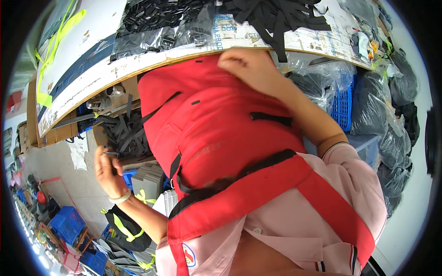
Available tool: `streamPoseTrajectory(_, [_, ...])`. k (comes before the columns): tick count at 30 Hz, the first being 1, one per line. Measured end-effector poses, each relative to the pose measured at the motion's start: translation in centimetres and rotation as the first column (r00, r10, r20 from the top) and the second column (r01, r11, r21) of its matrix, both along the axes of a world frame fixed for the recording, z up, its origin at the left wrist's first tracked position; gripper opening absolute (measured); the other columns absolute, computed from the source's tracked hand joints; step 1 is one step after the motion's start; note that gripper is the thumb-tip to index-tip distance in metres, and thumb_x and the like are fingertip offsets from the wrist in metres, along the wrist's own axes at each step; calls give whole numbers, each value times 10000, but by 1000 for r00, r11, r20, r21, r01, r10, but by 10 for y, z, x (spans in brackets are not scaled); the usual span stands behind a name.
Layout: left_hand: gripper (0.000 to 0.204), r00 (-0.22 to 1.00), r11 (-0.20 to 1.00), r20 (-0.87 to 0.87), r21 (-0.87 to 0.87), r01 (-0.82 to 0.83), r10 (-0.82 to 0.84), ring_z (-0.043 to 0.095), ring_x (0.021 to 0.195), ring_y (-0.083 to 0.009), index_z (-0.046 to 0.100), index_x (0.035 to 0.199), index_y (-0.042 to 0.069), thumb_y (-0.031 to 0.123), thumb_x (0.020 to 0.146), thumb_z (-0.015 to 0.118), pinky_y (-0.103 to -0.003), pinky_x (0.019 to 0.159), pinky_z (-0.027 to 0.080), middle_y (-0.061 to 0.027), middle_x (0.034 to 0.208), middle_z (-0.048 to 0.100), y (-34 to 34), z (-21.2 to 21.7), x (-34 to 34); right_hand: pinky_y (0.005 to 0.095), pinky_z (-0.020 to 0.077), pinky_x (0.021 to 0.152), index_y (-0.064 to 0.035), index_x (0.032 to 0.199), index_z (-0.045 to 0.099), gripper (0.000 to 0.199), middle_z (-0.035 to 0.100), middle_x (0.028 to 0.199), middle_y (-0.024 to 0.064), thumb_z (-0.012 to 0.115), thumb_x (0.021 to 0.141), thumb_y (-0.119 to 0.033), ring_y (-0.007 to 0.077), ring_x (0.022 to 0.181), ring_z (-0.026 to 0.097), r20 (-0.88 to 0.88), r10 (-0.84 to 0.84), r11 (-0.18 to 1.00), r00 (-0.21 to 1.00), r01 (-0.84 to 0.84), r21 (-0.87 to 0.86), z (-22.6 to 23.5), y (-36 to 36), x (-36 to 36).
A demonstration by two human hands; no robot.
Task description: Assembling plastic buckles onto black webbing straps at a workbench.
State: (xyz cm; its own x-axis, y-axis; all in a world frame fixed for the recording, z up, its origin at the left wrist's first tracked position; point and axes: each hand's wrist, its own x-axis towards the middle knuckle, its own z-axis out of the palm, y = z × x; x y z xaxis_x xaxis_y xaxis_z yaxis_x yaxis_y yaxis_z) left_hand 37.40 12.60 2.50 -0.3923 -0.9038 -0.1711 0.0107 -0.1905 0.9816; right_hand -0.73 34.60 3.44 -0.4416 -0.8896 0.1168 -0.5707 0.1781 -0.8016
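Observation:
My left hand (109,175) is out to the left, below the table's edge. Its fingers are curled round a small dark thing whose kind I cannot make out. At the table's front edge, over the top of the red apron (221,124), my right hand (244,64) has its fingers bent in. What they hold, if anything, is hidden. The apron has black straps and spreads across my lap. Past my right hand, a pile of black webbing straps (281,20) lies on the table, with some ends hanging over the edge.
A clear bag of black plastic buckles (165,23) lies on the white worn table (87,69). Under it sits a box of black strap pieces (126,133). Blue crates (341,103) and bulging plastic bags (370,101) crowd the right. More blue baskets (66,223) stand at lower left.

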Motion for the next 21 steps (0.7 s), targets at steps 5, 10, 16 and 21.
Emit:
streamPoseTrajectory(5, [387, 955, 952, -15, 85, -293, 295, 607, 943, -174, 464, 1312, 8, 126, 952, 543, -280, 791, 516, -146, 1216, 587, -27, -69, 56, 270, 472, 701, -50, 947, 666, 224, 624, 807, 35, 666, 855, -254, 148, 747, 582, -244, -472, 876, 847, 481, -25, 7, 44, -87])
streamPoseTrajectory(10, [378, 998, 981, -67, 191, 24, -12, 636, 747, -169, 413, 1311, 29, 85, 952, 518, -264, 649, 521, -173, 1068, 645, 23, -59, -60, 373, 469, 774, -78, 916, 677, 258, 635, 926, 56, 692, 799, -307, 241, 931, 598, -558, -322, 890, 765, 445, 95, -48, 25, -126])
streamPoseTrajectory(16, [115, 924, 902, -167, 214, 374, -344, 594, 626, -144, 567, 998, 13, 113, 958, 526, -233, 498, 462, -104, 842, 653, 60, -42, -130, 225, 453, 680, -10, 940, 638, 162, 633, 832, 27, 660, 865, -151, 81, 742, 563, -254, -353, 934, 900, 325, -147, 1, 11, -90])
streamPoseTrajectory(21, [238, 868, 806, -398, 382, 452, -298, 581, 602, -159, 573, 942, 21, 235, 990, 481, -248, 464, 451, -82, 753, 608, 74, -37, -149, 245, 446, 573, -28, 955, 636, 185, 597, 721, 30, 593, 911, -202, 80, 603, 529, 166, -62, 998, 984, 61, 16, 76, 1, 27])
